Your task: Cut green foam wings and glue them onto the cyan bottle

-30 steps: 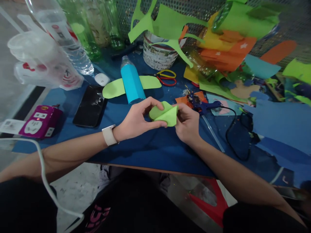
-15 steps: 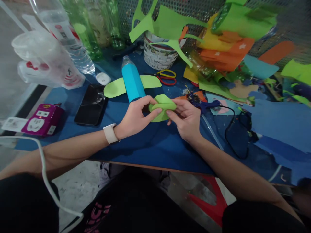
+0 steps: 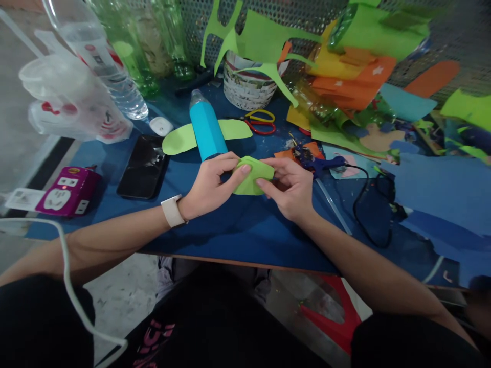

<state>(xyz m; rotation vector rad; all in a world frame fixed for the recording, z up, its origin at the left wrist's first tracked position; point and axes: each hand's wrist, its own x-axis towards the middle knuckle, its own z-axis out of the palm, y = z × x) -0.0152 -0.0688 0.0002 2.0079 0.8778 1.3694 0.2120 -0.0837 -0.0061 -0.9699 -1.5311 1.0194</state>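
Observation:
Between my hands, above the blue table (image 3: 230, 230), is a small light-green paper piece (image 3: 251, 181), folded over. My left hand (image 3: 215, 183) pinches its left side, thumb on top. At its right edge, my right hand (image 3: 292, 188) grips it with thumb and fingers; some fingertips are hidden behind the paper. Just beyond my left hand lies a bottle wrapped in blue paper (image 3: 207, 130), its clear neck pointing away. A long light-green paper strip (image 3: 179, 140) with rounded ends passes beneath the bottle and sticks out on both sides.
Scissors (image 3: 263, 122) lie behind the hands, before a woven basket (image 3: 249, 89) topped with green paper offcuts. A blue glue gun (image 3: 326, 164) with a black cord is on the right, near blue paper sheets (image 3: 441, 194). Leftward are a phone (image 3: 141, 168), purple adapter (image 3: 71, 191) and water bottle (image 3: 126, 92).
The green paper has been pressed flatter; its raised, curled fold now lies down under my thumbs. Both hands stay in nearly the same place. The whole view has shifted slightly.

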